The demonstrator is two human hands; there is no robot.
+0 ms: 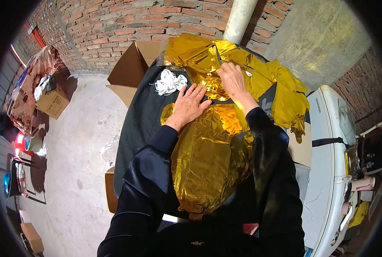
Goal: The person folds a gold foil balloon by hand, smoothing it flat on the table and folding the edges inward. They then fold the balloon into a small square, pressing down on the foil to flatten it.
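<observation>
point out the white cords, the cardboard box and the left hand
white cords (169, 82): head view, middle of the bundle
cardboard box (132, 66): head view, its open side flap
left hand (190, 105): head view, back of the hand

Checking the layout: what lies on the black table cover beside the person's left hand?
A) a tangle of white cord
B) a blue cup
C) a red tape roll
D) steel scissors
A: a tangle of white cord lies on the black table cover near the left hand, which rests on crinkled gold foil.
</observation>
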